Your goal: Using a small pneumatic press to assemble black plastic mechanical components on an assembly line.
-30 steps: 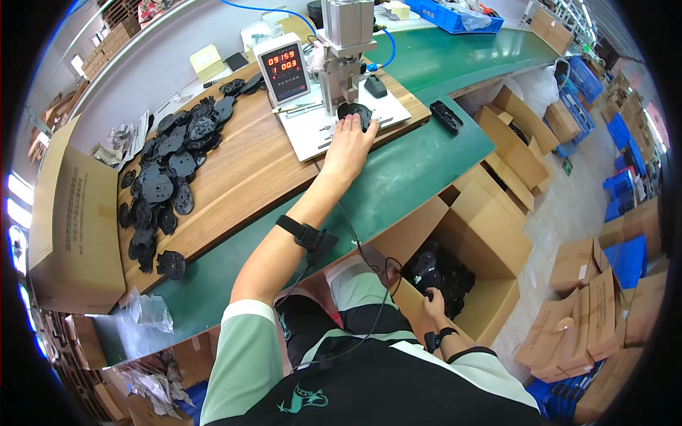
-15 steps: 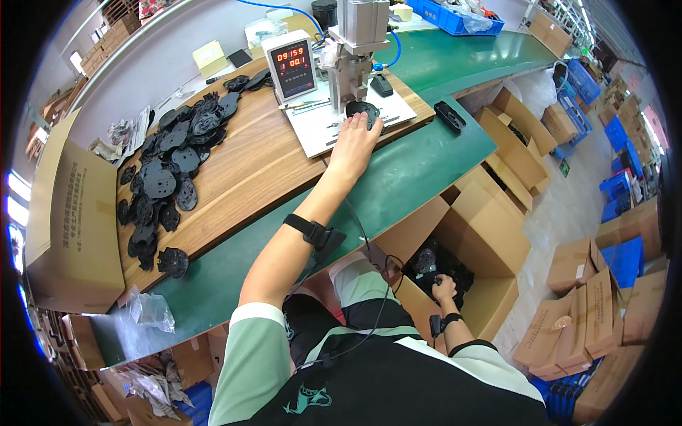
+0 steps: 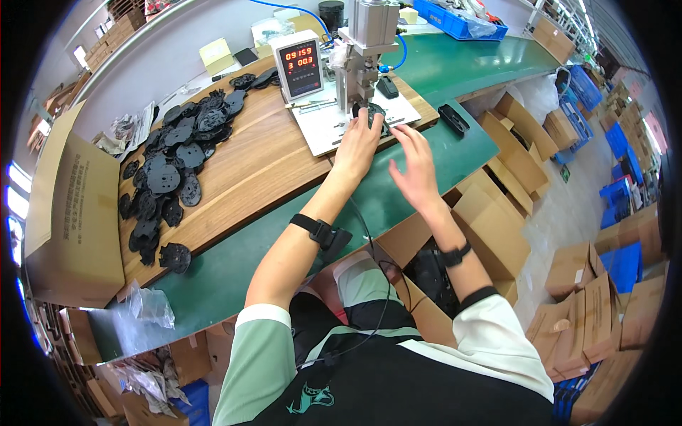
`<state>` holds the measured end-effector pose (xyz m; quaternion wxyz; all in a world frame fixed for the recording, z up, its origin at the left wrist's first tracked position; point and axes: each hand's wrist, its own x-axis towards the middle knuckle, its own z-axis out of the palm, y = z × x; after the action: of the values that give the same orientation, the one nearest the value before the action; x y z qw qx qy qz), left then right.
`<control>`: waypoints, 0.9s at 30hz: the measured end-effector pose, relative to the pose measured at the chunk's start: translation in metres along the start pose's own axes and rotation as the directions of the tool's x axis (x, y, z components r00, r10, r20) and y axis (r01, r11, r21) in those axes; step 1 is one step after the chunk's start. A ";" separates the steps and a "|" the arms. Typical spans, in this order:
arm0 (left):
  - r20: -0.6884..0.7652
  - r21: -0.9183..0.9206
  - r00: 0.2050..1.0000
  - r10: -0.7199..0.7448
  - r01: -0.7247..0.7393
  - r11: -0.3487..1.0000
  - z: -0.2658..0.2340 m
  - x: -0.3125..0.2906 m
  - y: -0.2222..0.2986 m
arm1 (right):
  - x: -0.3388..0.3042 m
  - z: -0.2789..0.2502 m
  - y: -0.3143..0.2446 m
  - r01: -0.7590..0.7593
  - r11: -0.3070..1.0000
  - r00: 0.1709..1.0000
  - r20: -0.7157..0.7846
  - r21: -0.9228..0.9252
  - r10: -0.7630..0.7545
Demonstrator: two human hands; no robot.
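Observation:
A round black plastic part (image 3: 376,111) lies under the head of a metal press (image 3: 362,53), on the press's white base plate (image 3: 317,142). My left hand (image 3: 357,148) holds the part at its near side, its fingers reaching over the edge and partly hiding it. Just right of it my right hand (image 3: 414,165) hovers by the plate's front corner, fingers apart, with nothing visible in it. A small dark block (image 3: 386,87) sits on the plate behind the part.
Many black plastic parts (image 3: 162,179) are piled on the wooden board, left of the counter box with red digits (image 3: 300,64). A black shell-shaped piece (image 3: 453,119) lies on the green table. An open carton (image 3: 490,238) with black parts stands below at right.
My right hand has come up out of the carton to beside the press. The left hand stays at the part. The red digits on the counter have changed.

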<state>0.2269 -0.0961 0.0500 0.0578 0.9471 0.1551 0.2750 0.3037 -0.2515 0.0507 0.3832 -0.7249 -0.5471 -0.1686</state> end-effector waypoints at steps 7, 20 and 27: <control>-0.199 -0.084 0.980 -0.022 0.005 0.996 0.014 -0.011 -0.034 | 0.064 0.081 0.021 0.105 0.993 0.994 0.045 -0.054 -0.102; -0.285 0.462 0.749 -0.599 0.654 0.598 -0.182 -0.307 -0.114 | 0.056 0.057 0.027 0.094 0.994 0.989 0.120 -0.047 -0.088; -0.102 0.572 0.734 -0.671 0.595 0.564 -0.231 -0.397 -0.181 | 0.061 0.056 0.019 0.094 0.991 0.988 0.133 -0.098 -0.080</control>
<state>-0.2625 -0.0483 0.0094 -0.1231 0.8144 0.5552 0.1154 0.3321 -0.1711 0.0479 0.3013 -0.7285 -0.5923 -0.1664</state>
